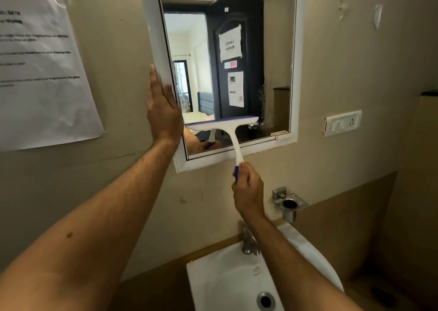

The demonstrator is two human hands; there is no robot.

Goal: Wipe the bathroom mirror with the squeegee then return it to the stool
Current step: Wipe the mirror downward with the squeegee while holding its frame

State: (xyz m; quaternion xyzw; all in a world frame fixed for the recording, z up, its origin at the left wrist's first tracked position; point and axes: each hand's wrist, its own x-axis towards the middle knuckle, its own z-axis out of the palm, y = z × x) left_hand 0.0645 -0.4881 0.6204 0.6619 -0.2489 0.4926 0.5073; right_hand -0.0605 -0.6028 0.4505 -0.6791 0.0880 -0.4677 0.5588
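Note:
The white-framed bathroom mirror [295,57] hangs on the beige wall and reflects a dark door with papers on it. A white squeegee [225,124] with a purple blade edge lies flat against the lower left part of the glass. My right hand [247,192] is closed around its purple-tipped handle, just below the mirror's bottom frame. My left hand [163,111] rests flat with fingers extended against the mirror's left frame edge. The stool is out of sight.
Below me sits a white washbasin [213,284] with a chrome tap [247,239]. A metal tumbler holder [289,203] sticks out of the wall at the right, with a switch plate [343,123] above it. A printed paper sheet [45,73] is taped at the left.

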